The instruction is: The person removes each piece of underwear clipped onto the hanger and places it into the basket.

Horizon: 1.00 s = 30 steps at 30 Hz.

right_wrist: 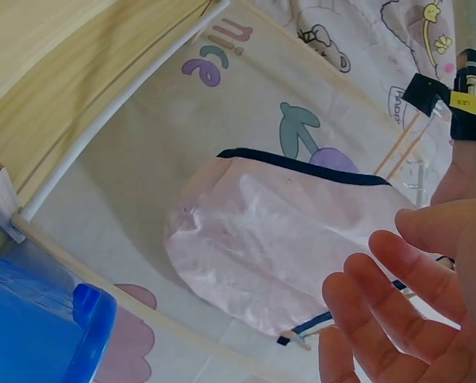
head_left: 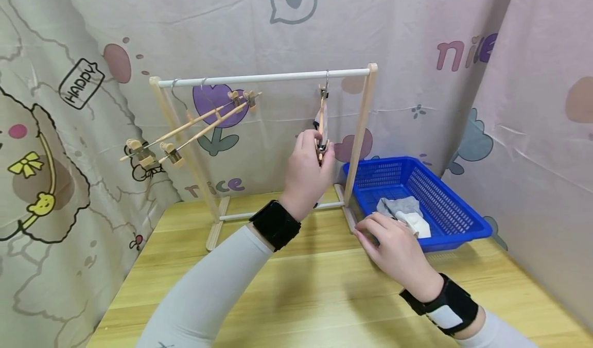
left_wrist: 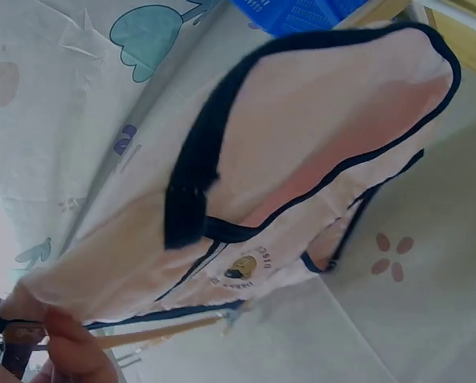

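A clip hanger (head_left: pixel 321 116) hangs end-on from the rack's white rail, near its right end. My left hand (head_left: pixel 308 168) pinches the clip (head_left: pixel 320 150) at its near end. From the hanger hangs a pink cloth piece (left_wrist: pixel 342 120) with navy edging and a small round print, which looks like a small garment; its exact kind is unclear. In the right wrist view its pink side (right_wrist: pixel 254 239) spreads out beyond my fingers. My right hand (head_left: pixel 396 247) holds nothing, fingers loosely bent, in front of the blue basket (head_left: pixel 445 193).
Two clip hangers (head_left: pixel 204 124) hang at the left of the wooden rack (head_left: pixel 361 132). Grey and white cloths (head_left: pixel 403 211) lie in the basket, to the right of the rack. A printed curtain (head_left: pixel 278 39) stands behind the wooden table (head_left: pixel 315 296).
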Each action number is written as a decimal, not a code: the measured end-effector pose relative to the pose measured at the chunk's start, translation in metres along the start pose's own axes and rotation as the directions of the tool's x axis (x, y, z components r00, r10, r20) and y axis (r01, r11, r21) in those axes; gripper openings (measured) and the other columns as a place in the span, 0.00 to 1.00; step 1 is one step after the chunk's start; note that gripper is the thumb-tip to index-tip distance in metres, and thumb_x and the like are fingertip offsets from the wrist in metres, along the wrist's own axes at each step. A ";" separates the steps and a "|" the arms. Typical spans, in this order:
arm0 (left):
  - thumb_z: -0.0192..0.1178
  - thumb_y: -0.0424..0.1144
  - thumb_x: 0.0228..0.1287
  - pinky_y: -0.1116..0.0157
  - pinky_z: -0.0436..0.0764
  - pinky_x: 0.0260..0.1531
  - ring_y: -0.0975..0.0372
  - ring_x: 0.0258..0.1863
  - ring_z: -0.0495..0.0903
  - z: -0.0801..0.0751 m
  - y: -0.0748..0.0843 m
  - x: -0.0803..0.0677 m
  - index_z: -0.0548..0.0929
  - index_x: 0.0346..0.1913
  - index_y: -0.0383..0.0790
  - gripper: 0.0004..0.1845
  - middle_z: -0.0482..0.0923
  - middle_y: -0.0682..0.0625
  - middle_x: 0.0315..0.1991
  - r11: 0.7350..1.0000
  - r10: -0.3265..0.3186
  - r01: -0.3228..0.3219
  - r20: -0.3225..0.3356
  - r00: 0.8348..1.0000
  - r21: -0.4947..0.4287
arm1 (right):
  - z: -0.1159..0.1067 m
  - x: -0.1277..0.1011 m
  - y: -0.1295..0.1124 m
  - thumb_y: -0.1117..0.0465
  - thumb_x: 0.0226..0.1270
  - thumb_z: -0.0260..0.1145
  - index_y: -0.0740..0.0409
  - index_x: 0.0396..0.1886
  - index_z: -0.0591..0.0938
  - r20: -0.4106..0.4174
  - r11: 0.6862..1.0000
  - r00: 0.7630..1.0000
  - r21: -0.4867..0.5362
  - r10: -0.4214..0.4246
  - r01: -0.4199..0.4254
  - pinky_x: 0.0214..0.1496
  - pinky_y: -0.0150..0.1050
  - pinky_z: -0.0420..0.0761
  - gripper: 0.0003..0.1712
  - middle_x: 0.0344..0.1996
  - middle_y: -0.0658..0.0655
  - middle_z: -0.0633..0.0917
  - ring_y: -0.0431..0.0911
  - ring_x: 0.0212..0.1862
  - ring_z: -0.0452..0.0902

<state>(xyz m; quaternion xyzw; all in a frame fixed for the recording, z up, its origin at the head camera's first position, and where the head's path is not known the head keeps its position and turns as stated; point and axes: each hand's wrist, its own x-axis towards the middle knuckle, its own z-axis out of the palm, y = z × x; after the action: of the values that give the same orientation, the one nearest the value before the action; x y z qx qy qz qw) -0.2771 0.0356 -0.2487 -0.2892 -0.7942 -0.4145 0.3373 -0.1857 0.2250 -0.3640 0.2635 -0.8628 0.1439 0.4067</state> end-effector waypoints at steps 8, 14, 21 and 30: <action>0.52 0.42 0.81 0.68 0.74 0.24 0.58 0.27 0.76 -0.004 -0.007 -0.001 0.71 0.48 0.33 0.12 0.74 0.45 0.32 0.997 -0.080 0.080 0.004 0.997 -0.009 | 0.002 -0.001 -0.001 0.66 0.55 0.80 0.53 0.35 0.86 0.016 1.000 1.000 0.010 0.021 -0.021 0.31 0.38 0.81 0.11 0.32 0.50 0.86 0.43 0.31 0.81; 0.53 0.41 0.81 0.67 0.75 0.22 0.58 0.25 0.77 -0.005 -0.012 0.000 0.72 0.47 0.31 0.12 0.77 0.43 0.30 0.995 -0.101 0.101 0.012 0.995 0.018 | 0.002 -0.001 -0.001 0.67 0.54 0.80 0.54 0.34 0.86 0.017 1.000 1.000 0.009 0.021 -0.021 0.30 0.37 0.80 0.11 0.32 0.50 0.85 0.42 0.30 0.81; 0.54 0.39 0.81 0.64 0.81 0.25 0.56 0.27 0.81 -0.009 -0.014 0.002 0.73 0.47 0.30 0.12 0.82 0.40 0.33 0.995 -0.104 0.104 0.007 0.995 0.000 | 0.002 0.000 -0.001 0.66 0.55 0.79 0.54 0.34 0.86 0.009 1.000 1.000 0.008 0.011 -0.011 0.30 0.37 0.80 0.10 0.32 0.49 0.85 0.41 0.30 0.80; 0.54 0.38 0.80 0.60 0.83 0.27 0.54 0.28 0.82 -0.012 -0.021 0.004 0.72 0.45 0.30 0.11 0.82 0.39 0.33 0.996 -0.089 0.089 -0.022 0.996 -0.010 | 0.002 0.000 -0.002 0.66 0.55 0.79 0.54 0.34 0.86 0.009 1.000 1.000 0.012 0.019 -0.019 0.31 0.38 0.82 0.10 0.32 0.49 0.85 0.41 0.31 0.81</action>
<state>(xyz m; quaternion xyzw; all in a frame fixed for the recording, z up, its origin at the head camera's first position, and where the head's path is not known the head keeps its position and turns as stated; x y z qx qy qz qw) -0.2917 0.0155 -0.2497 -0.2502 -0.8007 -0.4358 0.3260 -0.1860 0.2226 -0.3653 0.2582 -0.8663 0.1517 0.3997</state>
